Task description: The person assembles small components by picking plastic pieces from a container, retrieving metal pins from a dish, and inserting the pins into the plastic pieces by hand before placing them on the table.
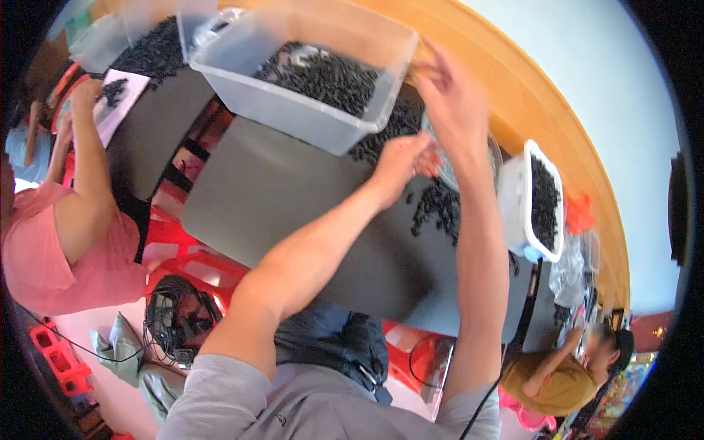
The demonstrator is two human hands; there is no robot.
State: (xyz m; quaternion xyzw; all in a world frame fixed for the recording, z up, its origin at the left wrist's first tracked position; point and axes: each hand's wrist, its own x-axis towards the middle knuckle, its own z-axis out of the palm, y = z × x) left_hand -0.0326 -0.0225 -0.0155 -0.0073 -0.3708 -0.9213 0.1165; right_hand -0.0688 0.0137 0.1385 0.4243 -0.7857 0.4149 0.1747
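Note:
My left hand (405,167) is over the dark table, its fingers curled together beside a clear round container (493,155). Whatever those fingers hold, if anything, is too small to make out. Higher up, my right hand (453,99) is blurred by motion next to the right end of a large clear plastic bin (286,117); whether it touches the bin I cannot tell. Small black pieces (330,81) cover much of the bin's bottom. More loose black pieces (436,209) lie on the table below the round container, which my right forearm partly hides.
A white tub (513,213) full of black pieces stands right of my right forearm. Beyond it are an orange-red item (579,213) and a clear plastic bag (567,275). A person in pink (73,242) works at left; another in brown (554,381) sits at lower right.

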